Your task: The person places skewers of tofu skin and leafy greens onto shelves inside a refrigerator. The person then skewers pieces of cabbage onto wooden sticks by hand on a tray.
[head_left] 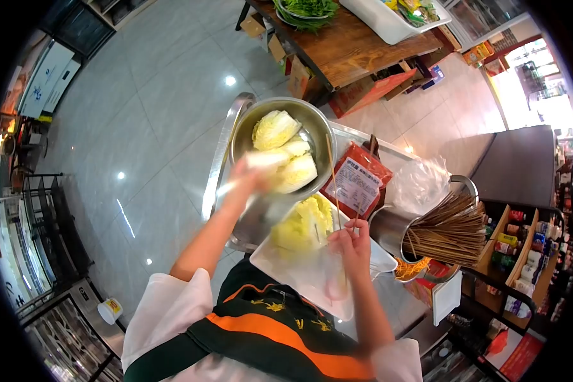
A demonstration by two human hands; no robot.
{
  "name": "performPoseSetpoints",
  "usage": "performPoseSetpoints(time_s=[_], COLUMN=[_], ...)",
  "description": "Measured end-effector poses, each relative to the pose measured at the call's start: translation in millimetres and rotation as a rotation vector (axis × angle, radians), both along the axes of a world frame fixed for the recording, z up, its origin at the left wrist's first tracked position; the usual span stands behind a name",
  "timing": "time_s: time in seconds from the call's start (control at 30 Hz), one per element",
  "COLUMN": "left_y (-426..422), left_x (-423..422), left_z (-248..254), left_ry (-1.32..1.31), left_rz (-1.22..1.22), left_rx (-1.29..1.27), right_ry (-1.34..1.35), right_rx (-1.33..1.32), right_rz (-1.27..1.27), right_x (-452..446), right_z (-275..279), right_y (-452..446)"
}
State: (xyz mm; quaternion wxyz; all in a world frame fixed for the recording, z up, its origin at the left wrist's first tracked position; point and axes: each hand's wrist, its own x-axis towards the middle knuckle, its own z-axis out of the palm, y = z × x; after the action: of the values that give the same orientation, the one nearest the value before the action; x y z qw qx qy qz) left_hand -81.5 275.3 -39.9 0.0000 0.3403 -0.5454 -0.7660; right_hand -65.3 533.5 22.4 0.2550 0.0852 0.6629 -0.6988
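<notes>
One stick pinched in the right hand, left hand at the cabbage bowl

Two hands are seen; the right hand (350, 239) is curled, with thumb and fingers brought together on one long thin stick (332, 172); whether a second stick is gripped cannot be told. The left hand (253, 179) is blurred at the near left side of the steel bowl (242, 130), its fingers reaching over the cabbage pieces (275, 130); how far they are spread, and whether a piece is grasped, cannot be told.

The stick's long axis is run away from the body, nearly straight ahead and leaning slightly left; its far end is seen against the bowl's right side. In the bowl at least three pale yellow cabbage pieces can be counted; the farthest is slanted, its long axis rising to the right.

Below the bowl one white tray (299, 272) is set, with yellow leaves (315, 213) in its far part, partly blurred; to the right one red packet (360, 181) and one clear bag (420, 184) are laid; beside them one steel pot (385, 229) is tipped, its many sticks (449, 229) fanned rightward; farther off, on one wooden table (350, 51), greens (309, 7) and one white bin (375, 19) of packets are placed.
</notes>
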Motion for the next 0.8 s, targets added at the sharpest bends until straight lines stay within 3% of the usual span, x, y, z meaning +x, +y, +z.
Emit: performPoseSetpoints(time_s=[0.07, 0.13, 0.27, 0.33, 0.43, 0.47, 0.6, 0.7, 0.8], left_y=[3.3, 4.5, 3.1, 1.0, -2.3, -2.2, 4.3, 14.0, 22.1], left_x=[18.3, 30.2, 36.1, 38.8, 42.4, 44.2, 49.1, 54.8, 52.8], left_z=[1.7, 5.1, 6.8, -12.5, -28.9, -26.9, -19.9, -18.9, -12.4], left_ry=[0.004, -0.255, -0.272, -0.299, -0.333, -0.287, -0.077, 0.056, 0.113], left_rz=[0.071, -0.035, 0.095, 0.105, -0.049, -0.046, -0.038, -0.011, -0.059], left_rx=[0.078, 0.103, 0.358, 0.317, 0.151, 0.22, 0.461, 0.526, 0.417], right_ry=[-0.007, -0.015, -0.004, 0.155, 0.396, 0.549, 0.755, 0.663, 0.847], right_rx=[-0.015, -0.025, 0.099, 0.438, 0.627, 0.712, 0.744, 0.893, 0.976], right_rz=[0.041, 0.082, 0.055, 0.176, 0.207, 0.223, 0.203, 0.347, 0.377], right_x=[-2.5, -6.2, -18.0, -21.0, -17.4, -15.3, -15.1, -20.4, -27.0], right_z=[-4.0, -5.8, -18.1, -26.3, -22.1, -20.6, -53.9, -77.1, -74.0], right_y=[3.3, 6.1, 14.4, 23.2, 28.1, 30.0, 52.4, 72.0, 73.1])
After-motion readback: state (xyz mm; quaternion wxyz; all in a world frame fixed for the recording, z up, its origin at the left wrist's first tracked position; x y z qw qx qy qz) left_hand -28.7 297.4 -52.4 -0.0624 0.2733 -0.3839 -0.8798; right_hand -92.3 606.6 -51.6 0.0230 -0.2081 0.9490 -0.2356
